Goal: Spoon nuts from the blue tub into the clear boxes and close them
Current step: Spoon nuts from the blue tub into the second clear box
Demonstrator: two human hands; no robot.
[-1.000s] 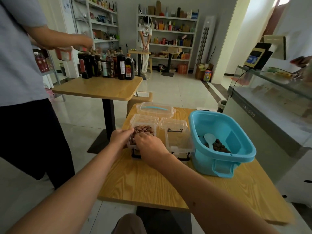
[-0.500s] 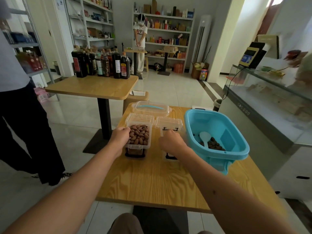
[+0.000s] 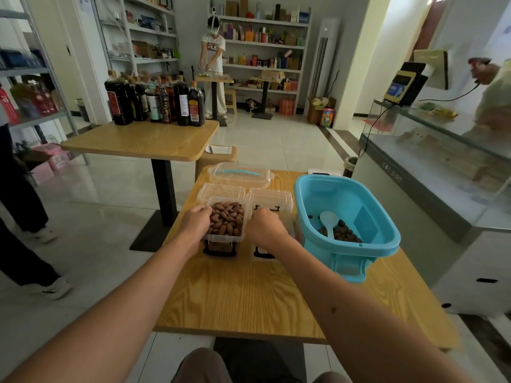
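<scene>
A clear box (image 3: 227, 223) full of brown nuts stands on the wooden table (image 3: 249, 294), its lid (image 3: 221, 191) folded back behind it. My left hand (image 3: 195, 223) grips that box's left wall. Just to its right is a second clear box (image 3: 272, 200), which looks empty, and my right hand (image 3: 265, 228) curls over its near rim. The blue tub (image 3: 387, 225) sits at the right with a white spoon (image 3: 329, 221) lying on the few nuts (image 3: 344, 234) at its bottom.
A third clear box (image 3: 240, 174) with a blue handle is closed at the table's far edge. Another table with dark bottles (image 3: 154, 102) stands ahead left. A glass counter (image 3: 431, 161) runs along the right. A person's legs (image 3: 19, 205) are at the left.
My right hand has left the nut-filled box and moved right onto the second box. My left hand stays on the filled box. The person at the left has stepped further left.
</scene>
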